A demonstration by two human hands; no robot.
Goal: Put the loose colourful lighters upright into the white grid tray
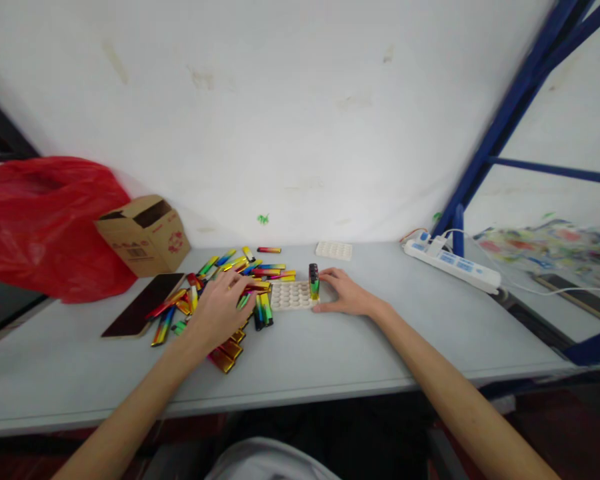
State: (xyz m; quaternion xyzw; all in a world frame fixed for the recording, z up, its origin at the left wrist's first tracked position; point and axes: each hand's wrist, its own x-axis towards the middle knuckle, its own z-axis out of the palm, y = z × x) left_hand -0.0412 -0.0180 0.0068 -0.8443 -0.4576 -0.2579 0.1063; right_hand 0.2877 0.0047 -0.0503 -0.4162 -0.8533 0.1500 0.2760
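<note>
A white tray (291, 296) with rows of round holes lies on the grey table, and a short row of shiny lighters (314, 283) with black tops stands upright at its right end. My right hand (344, 293) is at that end, thumb and fingers spread around the tray's edge beside the standing lighters. Over the pile of multicoloured lighters (225, 355) left of the tray is my left hand (222, 308). Its fingers reach to a yellow lighter (261, 287) near the tray's left end; the fingertips are partly hidden among the lighters.
A second white tray (334, 250) lies near the wall. Left of the pile are a dark phone (145, 305), an open cardboard box (147, 239) and a red plastic bag (55, 227). A power strip (453, 265) with cables is on the right, by a blue metal frame (500, 113).
</note>
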